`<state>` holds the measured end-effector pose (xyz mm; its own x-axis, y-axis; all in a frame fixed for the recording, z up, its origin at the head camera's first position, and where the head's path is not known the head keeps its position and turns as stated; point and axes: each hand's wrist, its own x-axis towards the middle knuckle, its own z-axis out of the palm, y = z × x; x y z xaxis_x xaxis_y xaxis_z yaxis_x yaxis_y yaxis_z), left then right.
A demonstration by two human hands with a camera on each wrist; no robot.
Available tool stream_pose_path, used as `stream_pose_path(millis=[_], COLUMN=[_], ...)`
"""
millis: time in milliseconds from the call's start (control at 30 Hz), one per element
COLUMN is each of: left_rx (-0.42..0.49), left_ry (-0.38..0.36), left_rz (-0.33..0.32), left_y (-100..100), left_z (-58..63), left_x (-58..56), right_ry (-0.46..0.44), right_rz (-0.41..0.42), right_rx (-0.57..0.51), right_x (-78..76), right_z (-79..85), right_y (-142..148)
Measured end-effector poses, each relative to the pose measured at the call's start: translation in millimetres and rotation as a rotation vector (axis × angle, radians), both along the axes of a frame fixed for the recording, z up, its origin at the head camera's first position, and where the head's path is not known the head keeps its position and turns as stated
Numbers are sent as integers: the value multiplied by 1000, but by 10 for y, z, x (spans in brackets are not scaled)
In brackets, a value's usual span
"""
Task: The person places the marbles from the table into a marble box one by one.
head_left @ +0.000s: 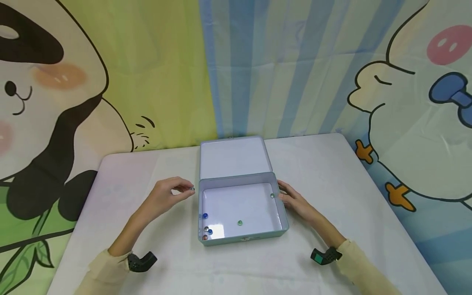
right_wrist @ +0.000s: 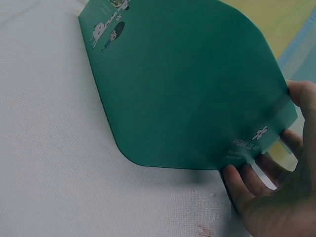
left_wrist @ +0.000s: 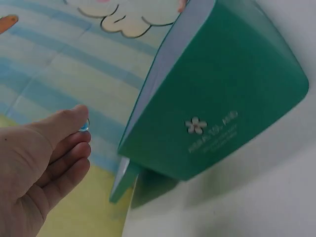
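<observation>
Between thumb and index finger, my left hand [head_left: 169, 194] pinches a small glass marble [left_wrist: 84, 127], light blue in the left wrist view. That hand hovers just left of a green metal box [head_left: 243, 235], whose hinged lid [head_left: 234, 157] lies back. Fingers of my right hand [head_left: 298, 203] rest against the outside of the box's right wall, with the thumb at the rim. Inside, a blue marble [head_left: 205, 215] and several others, including a reddish marble [head_left: 205, 237], lie along the left side. One green marble [head_left: 240, 223] sits near the front middle, another green marble [head_left: 272, 196] by the right wall.
The box stands on a white-covered table [head_left: 177, 262]. Behind it hangs a cartoon-printed curtain [head_left: 166, 73]. Black bands with small devices [head_left: 141, 262] are worn on both wrists.
</observation>
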<state>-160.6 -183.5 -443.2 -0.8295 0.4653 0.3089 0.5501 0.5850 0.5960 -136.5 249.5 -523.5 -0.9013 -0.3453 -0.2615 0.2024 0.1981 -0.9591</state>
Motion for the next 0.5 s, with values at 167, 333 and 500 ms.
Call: stream_pose_path(millis=[167, 333, 500], left_rx=[6, -57, -178], left_ry=[-32, -51, -89], left_rz=[-163, -312, -443], left_y=[292, 620, 918], left_z=[75, 105, 120], left_x=[-119, -197, -221], right_ry=[4, 6, 3], right_rz=[-2, 13, 11], right_rx=[-7, -9, -10], right_x=[1, 4, 12], right_z=[6, 21, 35], right_y=[11, 4, -1])
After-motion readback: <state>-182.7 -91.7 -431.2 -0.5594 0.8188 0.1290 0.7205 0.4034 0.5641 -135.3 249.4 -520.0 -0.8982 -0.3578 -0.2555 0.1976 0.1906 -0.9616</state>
